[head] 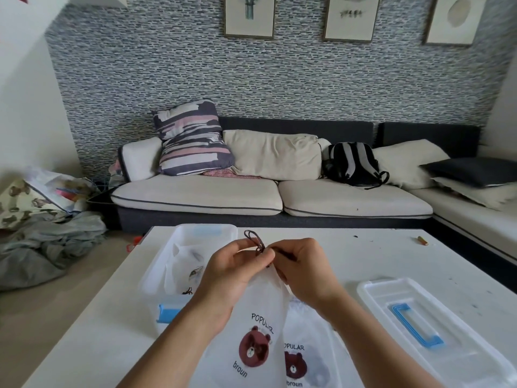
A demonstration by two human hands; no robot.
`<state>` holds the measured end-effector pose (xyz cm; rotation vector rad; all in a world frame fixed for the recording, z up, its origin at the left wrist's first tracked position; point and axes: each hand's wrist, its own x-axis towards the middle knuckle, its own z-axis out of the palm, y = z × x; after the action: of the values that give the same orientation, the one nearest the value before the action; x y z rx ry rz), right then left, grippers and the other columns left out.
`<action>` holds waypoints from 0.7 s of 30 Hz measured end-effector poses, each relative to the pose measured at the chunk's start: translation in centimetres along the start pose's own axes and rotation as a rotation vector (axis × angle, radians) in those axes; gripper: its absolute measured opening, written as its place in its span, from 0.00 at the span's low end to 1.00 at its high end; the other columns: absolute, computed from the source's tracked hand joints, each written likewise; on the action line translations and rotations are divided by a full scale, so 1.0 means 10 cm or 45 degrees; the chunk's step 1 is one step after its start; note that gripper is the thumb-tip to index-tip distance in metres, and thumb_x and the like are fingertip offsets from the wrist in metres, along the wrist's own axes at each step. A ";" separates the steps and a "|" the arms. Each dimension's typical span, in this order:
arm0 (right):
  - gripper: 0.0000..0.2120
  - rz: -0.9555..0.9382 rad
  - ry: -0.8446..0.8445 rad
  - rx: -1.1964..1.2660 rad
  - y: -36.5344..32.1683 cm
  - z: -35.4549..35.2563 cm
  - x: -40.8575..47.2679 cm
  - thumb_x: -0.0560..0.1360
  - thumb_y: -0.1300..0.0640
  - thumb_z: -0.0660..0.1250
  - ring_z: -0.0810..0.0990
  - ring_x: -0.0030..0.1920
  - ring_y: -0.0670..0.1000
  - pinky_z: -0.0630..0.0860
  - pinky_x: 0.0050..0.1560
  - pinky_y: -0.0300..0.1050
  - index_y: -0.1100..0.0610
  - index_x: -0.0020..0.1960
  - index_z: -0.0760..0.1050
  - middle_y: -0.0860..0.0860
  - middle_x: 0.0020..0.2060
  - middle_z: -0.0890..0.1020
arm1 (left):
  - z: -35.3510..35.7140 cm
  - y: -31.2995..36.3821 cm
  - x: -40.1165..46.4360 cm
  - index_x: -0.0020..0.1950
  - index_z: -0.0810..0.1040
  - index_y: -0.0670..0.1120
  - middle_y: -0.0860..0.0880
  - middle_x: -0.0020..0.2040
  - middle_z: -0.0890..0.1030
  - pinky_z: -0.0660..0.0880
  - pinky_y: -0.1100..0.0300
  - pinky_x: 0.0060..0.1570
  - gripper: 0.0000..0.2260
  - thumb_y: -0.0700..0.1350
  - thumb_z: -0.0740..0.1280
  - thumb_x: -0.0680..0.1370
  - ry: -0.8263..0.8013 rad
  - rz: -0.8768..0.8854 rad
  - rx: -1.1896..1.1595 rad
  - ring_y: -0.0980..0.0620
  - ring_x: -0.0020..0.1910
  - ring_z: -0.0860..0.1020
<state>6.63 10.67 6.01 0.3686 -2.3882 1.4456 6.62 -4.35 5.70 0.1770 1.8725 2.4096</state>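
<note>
A white drawstring pouch (258, 317) printed with a brown bear hangs in front of me, lifted off the white table (363, 261). My left hand (232, 273) and my right hand (302, 267) meet at its gathered top, both pinching the dark brown drawstring (256, 240), whose loops stick up between my fingers. A second pouch (307, 354) with the same bear print lies flat on the table under it.
A clear plastic box (179, 261) with blue latches stands at left, holding more pouches. Its lid (419, 323) with a blue handle lies at right. A small pencil stub (423, 240) sits at the table's far right. A sofa (251, 197) with a backpack (352, 163) stands behind.
</note>
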 end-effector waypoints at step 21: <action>0.12 0.088 -0.036 0.189 -0.03 -0.01 0.01 0.78 0.62 0.68 0.66 0.28 0.49 0.64 0.33 0.42 0.61 0.36 0.81 0.52 0.24 0.72 | -0.12 -0.04 -0.01 0.52 0.78 0.53 0.58 0.45 0.83 0.77 0.64 0.48 0.11 0.46 0.70 0.70 0.312 0.562 0.710 0.60 0.48 0.81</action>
<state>6.72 10.62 6.36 0.3474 -2.3438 1.6647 6.52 -5.40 4.99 0.3785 2.8517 2.1380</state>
